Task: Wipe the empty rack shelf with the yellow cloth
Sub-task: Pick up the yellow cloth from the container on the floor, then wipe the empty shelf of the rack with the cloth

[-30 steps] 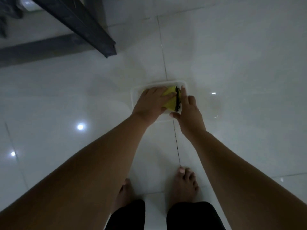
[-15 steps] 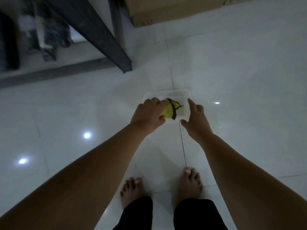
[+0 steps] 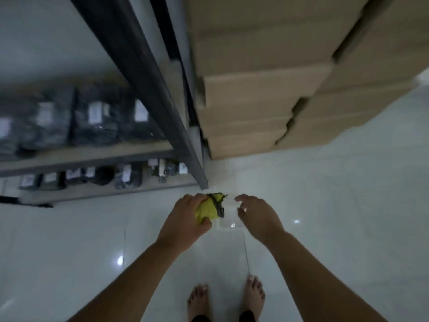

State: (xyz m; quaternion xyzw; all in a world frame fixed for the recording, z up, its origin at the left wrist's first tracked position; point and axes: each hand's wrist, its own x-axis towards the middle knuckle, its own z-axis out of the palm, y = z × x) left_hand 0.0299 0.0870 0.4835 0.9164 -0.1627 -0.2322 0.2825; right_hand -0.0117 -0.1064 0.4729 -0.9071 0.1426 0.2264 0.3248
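My left hand (image 3: 185, 219) grips a bunched yellow cloth (image 3: 207, 209) with a dark edge, held above the white tiled floor. Beside it, my right hand (image 3: 256, 216) hovers with fingers apart and nothing in it. Below and between the hands lies a shallow clear plastic container (image 3: 228, 220) on the floor. The dark metal rack (image 3: 144, 73) rises at the left, its post foot just beyond the cloth. The rack's lower shelves (image 3: 88, 156) carry dark packages.
A tall stack of cardboard boxes (image 3: 267, 94) stands right of the rack post. Dark wrapped parcels with white labels (image 3: 97, 117) fill the visible shelves. My bare feet (image 3: 227, 298) stand on glossy white tiles (image 3: 336, 205).
The view has tilted up, bringing the rack shelves and boxes into sight. My left hand has lifted the cloth out of the container; my right hand has come off the cloth.
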